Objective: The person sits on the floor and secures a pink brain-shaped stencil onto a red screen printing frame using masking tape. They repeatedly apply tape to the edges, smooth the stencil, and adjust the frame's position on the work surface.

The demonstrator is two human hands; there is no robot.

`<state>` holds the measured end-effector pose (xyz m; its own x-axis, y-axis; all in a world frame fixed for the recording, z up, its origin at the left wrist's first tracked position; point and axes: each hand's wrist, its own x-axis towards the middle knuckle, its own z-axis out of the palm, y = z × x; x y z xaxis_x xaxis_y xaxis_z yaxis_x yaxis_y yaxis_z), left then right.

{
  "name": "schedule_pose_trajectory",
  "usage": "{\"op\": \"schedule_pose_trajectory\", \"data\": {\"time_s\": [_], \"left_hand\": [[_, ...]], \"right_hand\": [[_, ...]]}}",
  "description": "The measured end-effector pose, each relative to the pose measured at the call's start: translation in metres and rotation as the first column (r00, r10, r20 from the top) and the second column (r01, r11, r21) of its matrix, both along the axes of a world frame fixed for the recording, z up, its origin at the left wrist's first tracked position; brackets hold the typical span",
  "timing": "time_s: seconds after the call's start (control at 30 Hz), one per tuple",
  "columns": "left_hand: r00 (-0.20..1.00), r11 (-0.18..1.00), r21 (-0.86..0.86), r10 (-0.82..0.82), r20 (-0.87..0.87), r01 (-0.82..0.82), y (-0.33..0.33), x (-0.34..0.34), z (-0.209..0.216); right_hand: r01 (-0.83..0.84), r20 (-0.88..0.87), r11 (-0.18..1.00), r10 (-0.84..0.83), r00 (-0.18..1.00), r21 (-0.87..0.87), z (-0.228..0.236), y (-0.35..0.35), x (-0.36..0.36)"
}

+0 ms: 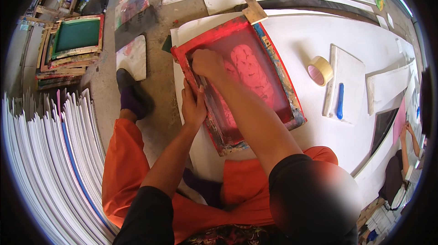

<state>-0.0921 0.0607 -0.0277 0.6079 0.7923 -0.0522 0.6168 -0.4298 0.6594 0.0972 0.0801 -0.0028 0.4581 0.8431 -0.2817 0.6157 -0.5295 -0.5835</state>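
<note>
A red-stained screen printing frame [295, 90] lies tilted in front of me, its mesh showing a bright pink rounded design [251, 69]. My left hand [195, 108] straddles the frame's left rail, fingers outside and thumb on top. Inside the upper left part of the frame, my right hand [207, 63] is closed in a fist over the mesh. What it grips is hidden beneath the fingers. A dark strip runs along the inner left side below that fist; I cannot tell what it is. A small wooden block [254, 10] sits on the frame's top right corner.
White sheet [351, 35] lies under the frame. Right of it are a tape roll [320, 71], a pale board [342, 62] and a blue tool [340, 101]. Stacked screens [77, 37] and upright white sheets [45, 153] stand left. Another person's hands [407, 131] show far right.
</note>
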Motion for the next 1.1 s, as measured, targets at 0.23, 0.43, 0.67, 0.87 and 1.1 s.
{"op": "schedule_pose_trajectory", "data": {"time_s": [0.23,0.43,0.67,0.87,1.1], "left_hand": [[0.997,0.996,-0.087,0.034,0.076,-0.027,0.004,-0.004,-0.012],[0.997,0.998,-0.045,0.050,0.066,-0.047,0.001,0.002,-0.008],[0.997,0.997,-0.011,0.079,0.016,-0.079,-0.001,0.004,-0.011],[0.995,0.994,-0.043,0.100,0.012,-0.100,-0.003,0.007,-0.002],[0.995,0.993,-0.066,0.098,0.009,-0.097,-0.004,0.005,0.000]], "right_hand": [[-0.094,0.094,0.995,0.097,0.991,-0.032,0.002,-0.046,-0.032],[-0.122,0.157,0.991,0.113,0.981,0.049,0.003,-0.108,-0.064],[-0.272,0.178,0.953,0.294,0.939,-0.136,0.019,-0.156,-0.085],[-0.315,0.262,0.943,0.332,0.906,-0.105,0.028,-0.198,-0.110],[-0.338,0.169,0.929,0.361,0.917,-0.153,0.031,-0.206,-0.104]]}}
